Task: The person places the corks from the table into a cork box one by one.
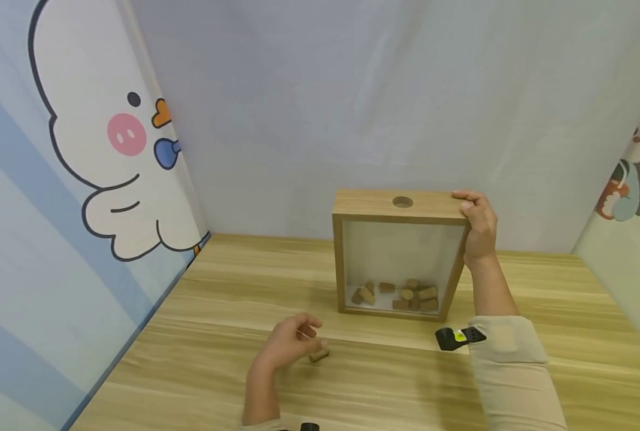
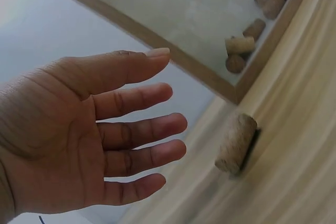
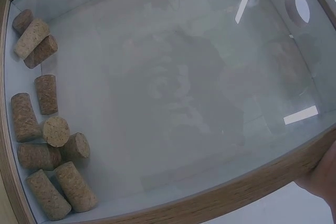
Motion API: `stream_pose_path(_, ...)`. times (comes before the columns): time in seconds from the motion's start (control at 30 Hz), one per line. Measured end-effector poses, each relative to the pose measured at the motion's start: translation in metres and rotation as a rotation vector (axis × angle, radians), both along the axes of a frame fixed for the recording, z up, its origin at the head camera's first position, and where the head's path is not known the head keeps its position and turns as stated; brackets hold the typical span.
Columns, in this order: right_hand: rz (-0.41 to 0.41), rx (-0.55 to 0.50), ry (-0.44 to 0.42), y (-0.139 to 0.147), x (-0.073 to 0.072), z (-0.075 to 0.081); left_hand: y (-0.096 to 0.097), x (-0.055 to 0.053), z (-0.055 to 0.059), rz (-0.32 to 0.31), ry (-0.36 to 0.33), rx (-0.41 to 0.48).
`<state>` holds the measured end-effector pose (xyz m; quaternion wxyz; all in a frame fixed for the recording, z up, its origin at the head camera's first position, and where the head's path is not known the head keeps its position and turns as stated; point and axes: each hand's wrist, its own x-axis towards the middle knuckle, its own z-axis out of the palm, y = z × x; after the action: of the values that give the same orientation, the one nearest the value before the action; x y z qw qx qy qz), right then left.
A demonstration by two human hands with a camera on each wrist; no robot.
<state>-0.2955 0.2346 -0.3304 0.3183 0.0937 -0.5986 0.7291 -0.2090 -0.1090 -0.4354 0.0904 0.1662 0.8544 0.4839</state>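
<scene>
A wooden box frame point(image 1: 348, 263) with a clear front stands upright on the table, a round hole point(image 1: 403, 202) in its top. Several corks point(image 3: 47, 94) lie along its bottom inside. My right hand point(image 1: 478, 230) grips the box's upper right corner, thumb and fingers over the top edge. One loose cork point(image 2: 237, 144) lies on the table in front of the box. Just beside that cork is my left hand point(image 1: 290, 342), its fingers spread and slightly bent with nothing held. The left wrist view shows a gap between the fingertips and the cork.
The wood-grain table point(image 1: 201, 359) extends to both sides of the box. Behind it hangs a pale curtain point(image 1: 298, 120). A printed cartoon panel point(image 1: 88, 227) borders the left side, and another printed panel point(image 1: 637, 239) borders the right.
</scene>
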Motion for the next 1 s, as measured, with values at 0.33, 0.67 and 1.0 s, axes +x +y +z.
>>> stream_pose_path(0.33, 0.01, 0.005, -0.01, 0.001, 0.0, 0.0, -0.005, -0.008, -0.021, 0.013, -0.06, -0.001)
stream_pose_path(0.67, 0.006, 0.0, -0.005, 0.0, 0.001, 0.0, -0.002, -0.011, -0.03, 0.004, -0.111, -0.048)
stream_pose_path(1.0, -0.008, -0.001, -0.009, -0.001, 0.001, 0.001, 0.005, -0.01, -0.031, 0.037, -0.072, -0.118)
